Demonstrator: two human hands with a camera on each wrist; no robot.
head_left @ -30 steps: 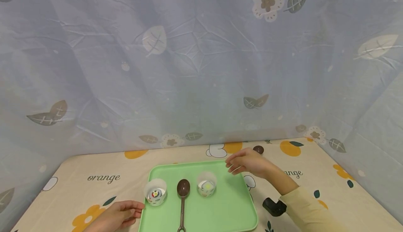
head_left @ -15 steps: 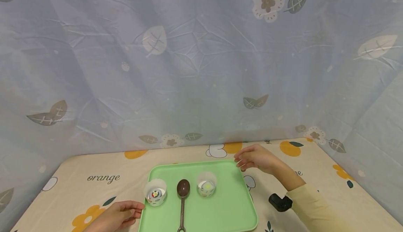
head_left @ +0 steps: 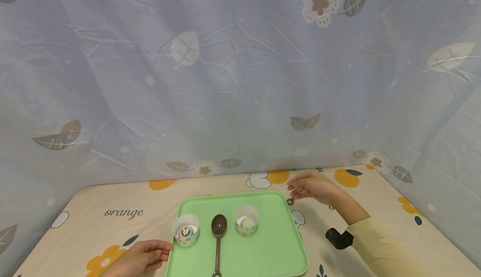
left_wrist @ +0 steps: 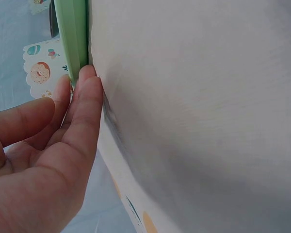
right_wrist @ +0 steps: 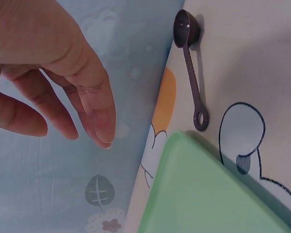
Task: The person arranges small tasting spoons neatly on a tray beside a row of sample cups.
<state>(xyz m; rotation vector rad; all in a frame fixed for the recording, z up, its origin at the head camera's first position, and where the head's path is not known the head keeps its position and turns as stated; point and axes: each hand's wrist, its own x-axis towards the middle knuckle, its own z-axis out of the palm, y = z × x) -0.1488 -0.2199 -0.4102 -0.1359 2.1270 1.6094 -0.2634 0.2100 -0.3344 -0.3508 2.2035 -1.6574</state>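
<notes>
My left hand [head_left: 139, 255] touches the left edge of a light green tray [head_left: 270, 250] with its fingertips, fingers fairly straight. On the tray lies a brown measuring spoon [head_left: 218, 226] between two patterned paper baking cups: a left cup [head_left: 186, 238] and a right cup [head_left: 246, 226]. My right hand [head_left: 313, 186] hovers beyond the tray's far right corner, fingers loosely bent and holding nothing. A second brown measuring spoon [right_wrist: 192, 75] lies on the cloth by that corner. In the head view the hand hides most of it, leaving its looped handle end visible.
A cream tablecloth [head_left: 124, 197] with orange and flower prints lies under the tray. A pale blue patterned curtain [head_left: 240, 101] hangs behind the table and along its sides. A black device [head_left: 339, 238] sits at the right wrist, by the yellow sleeve [head_left: 375, 248].
My right hand has moved right, from over the tray's far right corner to over the second measuring spoon. My left hand, the tray and the things on it have not moved.
</notes>
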